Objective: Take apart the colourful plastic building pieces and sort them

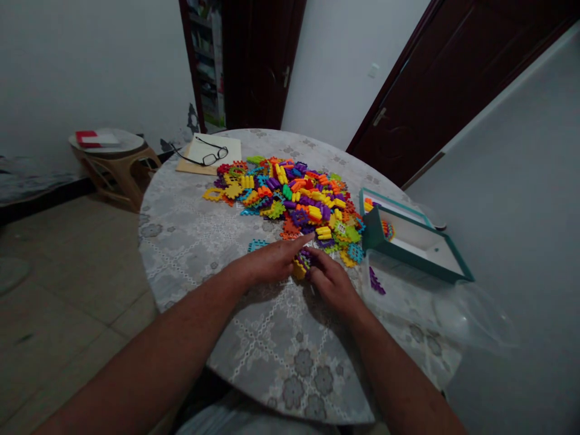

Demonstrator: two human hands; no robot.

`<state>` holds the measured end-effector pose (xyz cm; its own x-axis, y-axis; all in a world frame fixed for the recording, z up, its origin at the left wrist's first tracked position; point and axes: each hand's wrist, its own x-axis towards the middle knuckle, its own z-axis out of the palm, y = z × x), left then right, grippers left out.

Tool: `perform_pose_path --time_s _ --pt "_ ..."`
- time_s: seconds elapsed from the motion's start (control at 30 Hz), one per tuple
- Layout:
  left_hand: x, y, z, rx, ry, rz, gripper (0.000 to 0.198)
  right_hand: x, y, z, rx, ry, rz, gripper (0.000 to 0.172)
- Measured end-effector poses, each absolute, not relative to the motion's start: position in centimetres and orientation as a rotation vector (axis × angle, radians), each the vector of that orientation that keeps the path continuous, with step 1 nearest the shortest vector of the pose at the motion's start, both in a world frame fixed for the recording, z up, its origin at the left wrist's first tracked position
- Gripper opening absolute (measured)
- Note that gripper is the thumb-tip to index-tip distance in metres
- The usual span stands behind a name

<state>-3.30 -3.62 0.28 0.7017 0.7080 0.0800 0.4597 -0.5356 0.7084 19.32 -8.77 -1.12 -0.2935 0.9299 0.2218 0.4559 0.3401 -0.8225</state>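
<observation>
Close to the near edge of a large heap of interlocking plastic building pieces, my two hands meet over the table. A small cluster of joined building pieces, yellow and purple, is between them. My left hand grips its left side, the index finger stretched out over the top. From the right, my right hand pinches the same cluster between thumb and fingers. Part of the cluster is hidden by the fingers. A blue square piece lies beside my left hand, and a yellow ribbed piece sits just beyond the fingers.
An open teal box stands at the right, with a clear plastic tray and a purple piece before it. Glasses rest on papers at the back left. A stool stands left of the round table.
</observation>
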Motion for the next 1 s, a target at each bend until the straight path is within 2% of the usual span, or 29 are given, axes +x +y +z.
perform_pose_path --time_s 0.23,0.67,0.8,1.0 --pt "-3.2 -3.7 0.6 2.245 0.907 0.433 0.098 18.7 -8.7 -1.2 -1.265 -1.853 0.842 0.041" --pt "-3.1 -3.8 0.7 2.262 1.016 0.42 0.086 18.4 -9.1 -0.4 -1.293 -1.873 0.82 0.043" --pt "-3.1 -3.8 0.7 2.228 1.004 0.445 0.088 18.1 -9.2 0.0 -1.266 -1.998 0.736 0.051" --pt "-3.2 -3.6 1.2 2.214 0.941 0.495 0.085 17.6 -9.1 -0.1 -1.407 -1.979 0.569 0.035"
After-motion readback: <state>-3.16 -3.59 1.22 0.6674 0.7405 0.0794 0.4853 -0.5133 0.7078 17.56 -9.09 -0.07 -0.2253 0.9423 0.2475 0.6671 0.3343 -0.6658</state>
